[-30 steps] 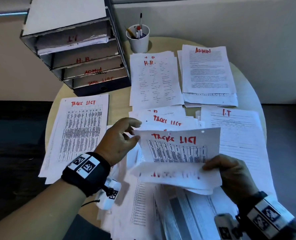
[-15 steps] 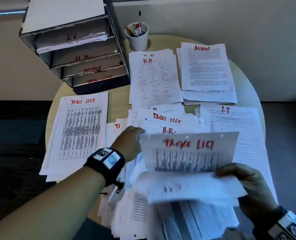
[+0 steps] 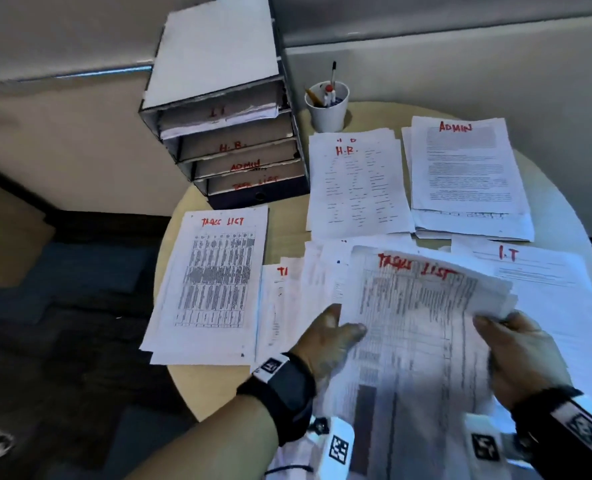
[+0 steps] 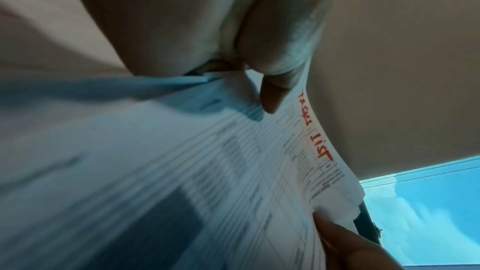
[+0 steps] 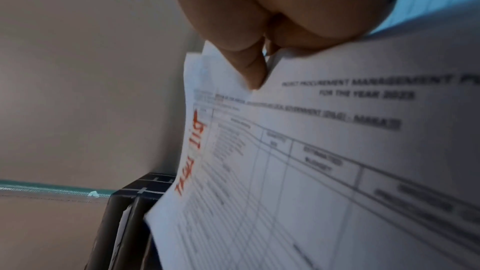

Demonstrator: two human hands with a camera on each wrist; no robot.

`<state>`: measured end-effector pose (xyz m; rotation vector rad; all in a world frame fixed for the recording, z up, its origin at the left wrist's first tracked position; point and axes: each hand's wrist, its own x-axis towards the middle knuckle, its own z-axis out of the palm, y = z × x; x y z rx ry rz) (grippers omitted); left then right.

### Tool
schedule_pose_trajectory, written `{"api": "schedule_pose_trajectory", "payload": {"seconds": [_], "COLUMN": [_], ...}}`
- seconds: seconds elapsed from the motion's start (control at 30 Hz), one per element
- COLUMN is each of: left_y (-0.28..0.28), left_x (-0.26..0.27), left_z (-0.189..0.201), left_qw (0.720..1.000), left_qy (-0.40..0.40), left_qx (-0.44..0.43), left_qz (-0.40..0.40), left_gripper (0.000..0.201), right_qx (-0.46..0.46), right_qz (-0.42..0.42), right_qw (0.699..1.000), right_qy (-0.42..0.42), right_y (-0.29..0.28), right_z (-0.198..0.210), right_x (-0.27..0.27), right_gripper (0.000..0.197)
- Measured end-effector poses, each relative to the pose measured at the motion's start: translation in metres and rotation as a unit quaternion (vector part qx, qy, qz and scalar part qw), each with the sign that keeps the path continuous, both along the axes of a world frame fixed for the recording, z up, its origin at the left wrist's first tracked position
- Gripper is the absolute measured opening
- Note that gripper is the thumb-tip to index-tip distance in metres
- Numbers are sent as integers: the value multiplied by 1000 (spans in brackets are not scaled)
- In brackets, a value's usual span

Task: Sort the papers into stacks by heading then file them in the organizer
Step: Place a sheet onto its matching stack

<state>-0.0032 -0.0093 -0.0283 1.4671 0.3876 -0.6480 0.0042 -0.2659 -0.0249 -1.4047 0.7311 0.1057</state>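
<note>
Your light is dim and bluish. The white printed paper sheet headed in red marker [image 3: 416, 306] smears with motion at its near end. Lines bow at the head view's edges. Your wrist views are soft; a bright blue patch [image 4: 426, 202] glares in the left.

"TASKS LIST" is written in red across the lifted sheet [image 3: 416, 323], at 6 o'clock on the table [image 3: 287, 223], and "FOR THE YEAR 2023" is printed on it. The same red heading is borne by the pile at 9 o'clock [image 3: 215, 289]. "H.R." is marked on the pile at 12 o'clock [image 3: 357, 188], "ADMIN" on the pile at 1 o'clock [image 3: 467, 168] and "I.T" on the pile at 3 o'clock [image 3: 544, 282]. The tray rack [image 3: 232, 140] at 11 o'clock is labelled, top down, "I.T", "H.R.", "ADMIN", "TASK LIST".
</note>
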Motion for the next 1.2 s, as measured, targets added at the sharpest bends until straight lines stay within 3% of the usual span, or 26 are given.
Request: {"api": "schedule_pose_trajectory", "payload": {"seconds": [0.1, 0.23, 0.33, 0.4, 0.57, 0.67, 0.73, 0.8, 0.83, 0.9, 0.97, 1.03, 1.1, 1.2], "left_y": [6, 23, 26, 26, 29, 30, 28, 31, 38, 61, 94, 143, 200, 271], "left_x": [-2, 1, 3, 0, -12, -15, -19, -19, -18, -18, -15, -6, 5, 19], "left_z": [7, 3, -2, -6, -15, -16, -11, 6, 12, 28, 43, 49, 46, 34], "left_qw": [999, 996, 993, 992, 992, 984, 983, 982, 983, 977, 966, 949, 929, 901], "left_qy": [-7, 25, 45, 38, 33, 53, 53, 38, 21, -19, -38, -23, -13, 6], "left_qx": [35, 5, 12, 57, 125, 170, 175, 182, 180, 185, 190, 213, 286, 401], "left_qz": [-8, 83, 107, 103, 3, -20, -14, 14, 41, 108, 173, 231, 233, 164], "left_gripper": [43, 33, 28, 37, 39, 48, 35, 3, 14, 25, 16, 16, 14, 13], "right_qx": [5, -45, -113, -151, -144, -223, -290, -321, -320, -265, -153, -104, -153, -234], "right_qz": [27, 139, 204, 216, 173, 242, 260, 257, 254, 264, 299, 321, 339, 372], "right_qw": [999, 986, 971, 963, 973, 940, 918, 911, 913, 926, 939, 939, 926, 896], "right_qy": [33, 78, 58, 48, 49, 95, 79, 24, -5, -57, -68, -58, -67, -59], "right_y": [8, 12, 25, 34, 40, 43, 46, 55, 64, 82, 100, 115, 120, 113], "right_z": [1, -3, -1, -4, -14, -15, -6, 13, 24, 40, 48, 47, 38, 25], "right_x": [6, 2, -11, -15, -19, -24, -23, -20, -18, -12, -8, -4, -1, -6], "right_gripper": [9, 58, 34, 22, 30, 36, 23, 16, 15, 19, 34, 43, 41, 35]}}
